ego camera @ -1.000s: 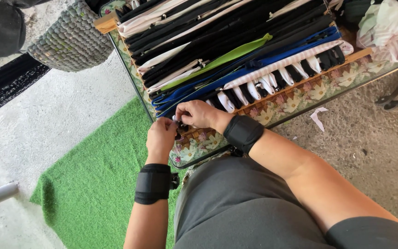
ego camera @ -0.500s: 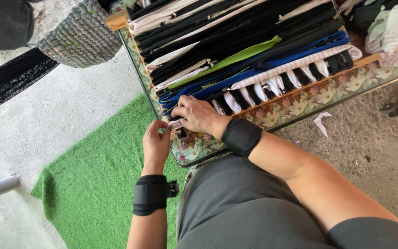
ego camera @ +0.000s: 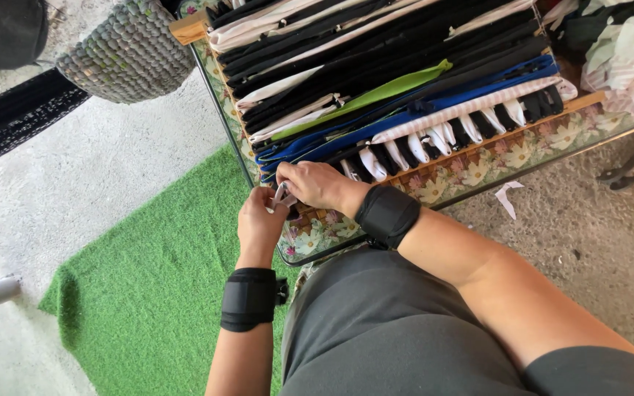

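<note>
A: Floral-covered surface (ego camera: 478,170), stacked with folded cloth strips (ego camera: 376,66), mostly black, some white, blue, one green (ego camera: 376,95). Green turf mat (ego camera: 141,293) on concrete below the near-left corner. Woven basket (ego camera: 130,51) off the far-left corner.

B: Noted. Hands?

A: Both at the near-left corner, by the front edge. Right hand (ego camera: 315,185) curled over the end of the row of rolled black-and-white pieces (ego camera: 434,143), fingers bent down into it. Left hand (ego camera: 260,220) just beside, pinching a small pale clip-like piece (ego camera: 282,196) between thumb and fingertips. Black wristbands on both.

B: Piece identified?

A: Too small to tell. Held at the corner edge, touching both hands.

B: Risks?

A: Likely a slip: thin pinch, piece over the edge, could drop onto the turf. Also possible snagging of the neighbouring rolls, packed tight, if pulled sideways. Stack near the corner could slump if nudged.
</note>
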